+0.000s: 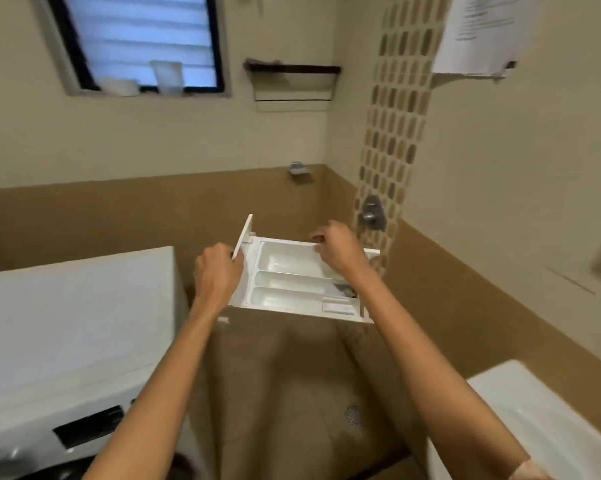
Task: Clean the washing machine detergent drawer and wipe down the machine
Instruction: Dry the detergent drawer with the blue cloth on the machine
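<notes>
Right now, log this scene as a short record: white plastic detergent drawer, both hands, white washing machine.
drawer: white plastic detergent drawer, out of the machine, held above the brown tiled floor
left grip: curled round the drawer's front panel
right grip: pinching the far rim
compartments: three, dark grime at the right end
machine: white washing machine, lower left, apart from the drawer

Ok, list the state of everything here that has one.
detergent drawer: out of the machine, held in the air, compartments facing up, dark grime at one end.
left hand: grips the drawer's front panel.
right hand: pinches the drawer's far rim.
washing machine: drawer slot open.
</notes>
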